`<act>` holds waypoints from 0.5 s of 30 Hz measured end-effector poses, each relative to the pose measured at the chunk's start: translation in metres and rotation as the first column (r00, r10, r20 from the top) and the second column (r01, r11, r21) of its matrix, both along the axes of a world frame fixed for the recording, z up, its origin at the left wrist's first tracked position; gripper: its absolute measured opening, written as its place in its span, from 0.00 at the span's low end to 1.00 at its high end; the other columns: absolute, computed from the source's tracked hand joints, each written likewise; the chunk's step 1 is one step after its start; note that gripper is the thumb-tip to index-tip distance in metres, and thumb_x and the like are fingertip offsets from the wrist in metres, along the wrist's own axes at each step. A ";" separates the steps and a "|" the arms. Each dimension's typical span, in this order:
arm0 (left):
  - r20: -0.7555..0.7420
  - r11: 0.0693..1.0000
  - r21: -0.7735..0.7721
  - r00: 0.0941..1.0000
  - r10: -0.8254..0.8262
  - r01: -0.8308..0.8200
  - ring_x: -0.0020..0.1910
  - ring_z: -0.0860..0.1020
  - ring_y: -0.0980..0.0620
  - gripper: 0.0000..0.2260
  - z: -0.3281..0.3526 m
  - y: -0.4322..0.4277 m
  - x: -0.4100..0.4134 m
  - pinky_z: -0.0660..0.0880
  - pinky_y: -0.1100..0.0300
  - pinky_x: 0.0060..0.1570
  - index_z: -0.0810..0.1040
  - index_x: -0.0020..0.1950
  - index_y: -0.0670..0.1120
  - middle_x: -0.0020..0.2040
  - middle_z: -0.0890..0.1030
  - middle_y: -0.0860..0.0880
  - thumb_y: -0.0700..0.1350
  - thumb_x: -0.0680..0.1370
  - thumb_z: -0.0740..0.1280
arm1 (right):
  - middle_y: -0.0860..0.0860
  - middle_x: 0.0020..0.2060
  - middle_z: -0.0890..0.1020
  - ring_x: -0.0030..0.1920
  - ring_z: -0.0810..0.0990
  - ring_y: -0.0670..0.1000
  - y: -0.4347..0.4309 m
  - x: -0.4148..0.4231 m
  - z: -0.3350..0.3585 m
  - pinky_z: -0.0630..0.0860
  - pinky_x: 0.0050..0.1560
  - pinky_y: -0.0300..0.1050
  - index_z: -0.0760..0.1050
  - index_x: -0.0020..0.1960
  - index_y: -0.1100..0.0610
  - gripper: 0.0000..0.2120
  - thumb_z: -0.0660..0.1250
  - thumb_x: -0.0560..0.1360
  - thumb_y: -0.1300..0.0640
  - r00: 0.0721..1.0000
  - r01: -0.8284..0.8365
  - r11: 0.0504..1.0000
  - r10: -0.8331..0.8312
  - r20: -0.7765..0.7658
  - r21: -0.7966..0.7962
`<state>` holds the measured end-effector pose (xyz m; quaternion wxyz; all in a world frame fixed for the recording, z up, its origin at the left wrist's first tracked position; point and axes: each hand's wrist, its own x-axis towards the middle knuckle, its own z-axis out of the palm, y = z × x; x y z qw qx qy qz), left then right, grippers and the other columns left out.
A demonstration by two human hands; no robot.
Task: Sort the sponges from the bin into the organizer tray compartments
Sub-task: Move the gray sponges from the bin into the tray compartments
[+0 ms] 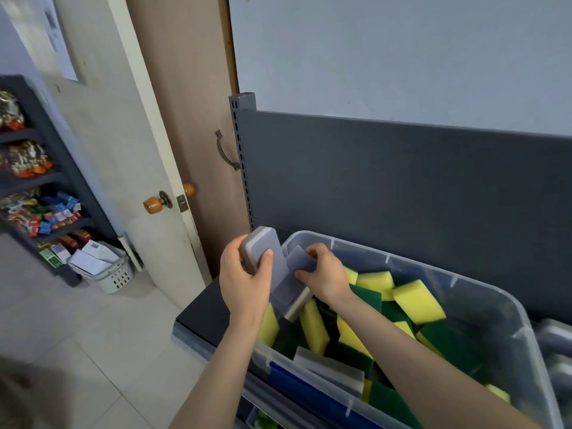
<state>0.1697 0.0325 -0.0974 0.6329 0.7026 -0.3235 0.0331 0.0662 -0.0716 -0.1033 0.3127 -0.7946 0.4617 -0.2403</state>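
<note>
- The task looks to be at an early stage. The clear bin [418,264] is quite full: many yellow and green sponges [418,300] lie in it, together with a pale grey one [331,370] and some blue pieces [309,388] near the front wall.
- No sponge can be seen placed in a compartment. Only a grey tray-like edge [554,339] shows at the far right, and I cannot tell if this is the organizer.
- So almost all the sorting is left to do, as far as the view shows.
- The left hand [244,280] has its grip clenched around a grey sponge [263,246], with the thumb on the pale wide face and the fingers behind it. This sponge is held in the air over the left corner of the bin, above the dark worktop [201,308].
- Its long axis is nearly upright and leans a little: the top end points up and away, and the wide face turns toward the camera.
- The right hand [325,274] grasps a second grey sponge [291,289] just beside the first one; they seem to touch or overlap. There may be more than one piece in this hand, I cannot tell.
- The long axis of the second sponge runs steeply downward, and its lower end points into the bin, close above the yellow sponges.
</note>
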 end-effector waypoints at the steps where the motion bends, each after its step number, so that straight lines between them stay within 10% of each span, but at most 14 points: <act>1: -0.008 1.000 0.000 1.000 -0.003 0.003 0.52 0.78 0.53 0.19 0.000 0.000 0.000 0.81 0.57 0.46 0.73 0.62 0.49 0.55 0.78 0.53 0.49 0.74 0.72 | 0.50 0.51 0.78 0.52 0.77 0.52 0.001 -0.002 0.001 0.73 0.48 0.42 0.70 0.56 0.54 0.18 0.72 0.69 0.56 1.000 -0.004 1.000 0.004 0.029 0.014; 11: -0.105 0.979 -0.115 0.978 -0.180 0.167 0.52 0.80 0.58 0.17 0.009 0.012 -0.012 0.79 0.66 0.41 0.71 0.62 0.51 0.53 0.77 0.57 0.45 0.75 0.71 | 0.49 0.49 0.81 0.50 0.80 0.50 0.007 -0.063 0.028 0.78 0.53 0.48 0.75 0.57 0.54 0.20 0.75 0.67 0.57 0.903 0.178 0.968 -0.232 0.362 0.177; 15: -0.139 0.966 -0.132 0.961 -0.240 0.222 0.51 0.80 0.58 0.17 0.015 0.016 -0.027 0.79 0.64 0.42 0.72 0.61 0.52 0.53 0.78 0.56 0.45 0.75 0.71 | 0.47 0.47 0.81 0.48 0.79 0.47 0.026 -0.101 0.041 0.74 0.42 0.36 0.75 0.58 0.53 0.19 0.74 0.69 0.58 0.858 0.281 0.948 -0.317 0.404 0.147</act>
